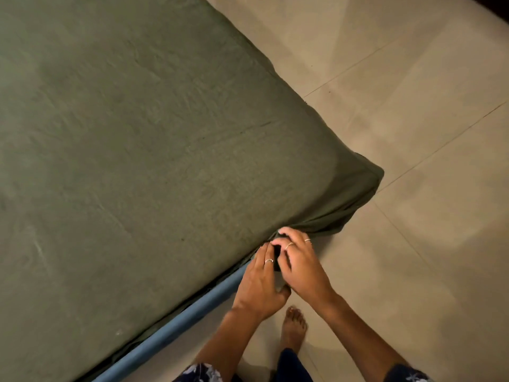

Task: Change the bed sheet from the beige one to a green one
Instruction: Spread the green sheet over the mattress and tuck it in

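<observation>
both hands at the bed's near corner, green sheet spread on top

floral sleeves (199,374) sit lowest in my head view, dark cloth with pale flowers on each forearm, and between them i see a bare foot (294,328) planted on the pale tiled floor (413,244).

above that, my left hand (260,285) reaches to the edge of the mattress, its fingers curled down at the rim where the cloth drops away; one finger wears a ring. my right hand (298,260) lies just beside it and partly over it, fingers bent and pressed against the gathered cloth, with two rings showing. something dark sits between the two hands, but i cannot tell what it is. both hands appear to be pinching or gripping the bunched hem of the green sheet (137,147), though the fingertips are hidden and blurred, so i cannot say how firm the hold is.

that sheet covers the whole top of the mattress, lightly creased, filling the left and centre of the view. at the near corner (358,183) it hangs in a loose fold over the side, reaching toward the floor. a blue bed frame rail (176,326) runs along the near edge beneath the mattress, bare from my left wrist down to the bottom of the view.
</observation>
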